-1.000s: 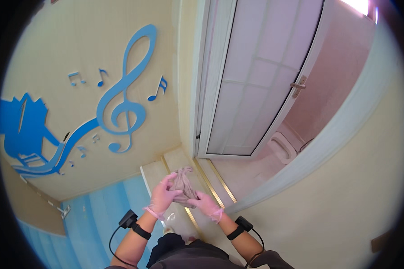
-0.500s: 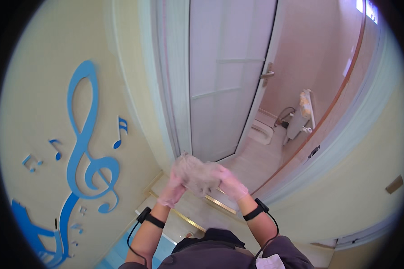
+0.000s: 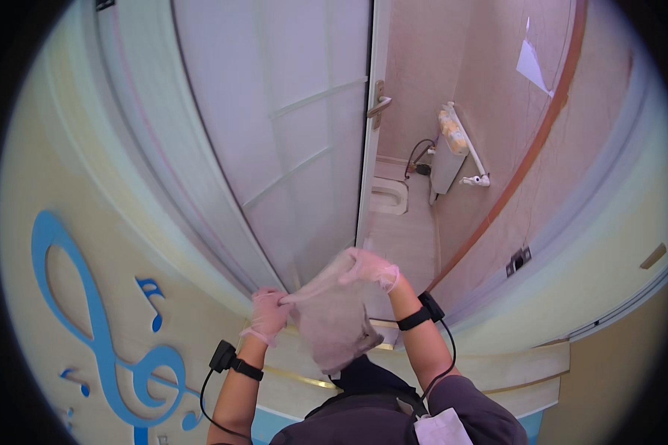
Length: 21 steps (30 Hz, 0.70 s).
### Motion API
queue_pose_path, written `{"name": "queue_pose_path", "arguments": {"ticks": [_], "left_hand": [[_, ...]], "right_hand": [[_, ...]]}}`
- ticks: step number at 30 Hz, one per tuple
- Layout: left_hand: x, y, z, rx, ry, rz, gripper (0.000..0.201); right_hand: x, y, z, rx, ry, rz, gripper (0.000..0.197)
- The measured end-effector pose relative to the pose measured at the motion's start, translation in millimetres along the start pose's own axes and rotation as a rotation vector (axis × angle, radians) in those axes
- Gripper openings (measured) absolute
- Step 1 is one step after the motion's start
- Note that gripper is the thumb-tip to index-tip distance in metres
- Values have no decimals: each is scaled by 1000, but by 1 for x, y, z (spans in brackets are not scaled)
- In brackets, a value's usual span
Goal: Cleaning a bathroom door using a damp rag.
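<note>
Pale steps [image 3: 512, 366] edged with gold strips [image 3: 304, 379] stretch below my view, and above them I see a thin greyish cloth [image 3: 330, 326] spread between the pink-gloved left hand [image 3: 268, 315], closed tightly around one corner, and the pink-gloved right hand [image 3: 366, 268], whose curled fingers grip the upper edge while the rest drapes downward. Beyond both hands I have a frosted door [image 3: 297, 133] standing open, its lever handle [image 3: 379, 106] on the right, and farther off, a white squat toilet [image 3: 388, 196] set in the pale floor [image 3: 408, 245].
</note>
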State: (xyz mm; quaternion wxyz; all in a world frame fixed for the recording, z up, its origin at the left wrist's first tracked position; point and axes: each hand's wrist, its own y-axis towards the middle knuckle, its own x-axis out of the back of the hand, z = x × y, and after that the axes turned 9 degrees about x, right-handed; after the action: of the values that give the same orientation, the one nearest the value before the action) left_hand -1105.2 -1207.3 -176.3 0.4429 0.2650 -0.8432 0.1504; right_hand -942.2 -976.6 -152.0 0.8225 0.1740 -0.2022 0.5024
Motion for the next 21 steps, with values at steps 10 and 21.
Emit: {"name": "queue_pose_path", "arguments": {"ticks": [10, 21], "left_hand": [[58, 71, -77, 181, -766, 537, 25], [55, 130, -109, 111, -1336, 208, 32]], "right_hand": [[30, 92, -16, 89, -104, -583, 23], [87, 142, 29, -121, 386, -440, 17]]}}
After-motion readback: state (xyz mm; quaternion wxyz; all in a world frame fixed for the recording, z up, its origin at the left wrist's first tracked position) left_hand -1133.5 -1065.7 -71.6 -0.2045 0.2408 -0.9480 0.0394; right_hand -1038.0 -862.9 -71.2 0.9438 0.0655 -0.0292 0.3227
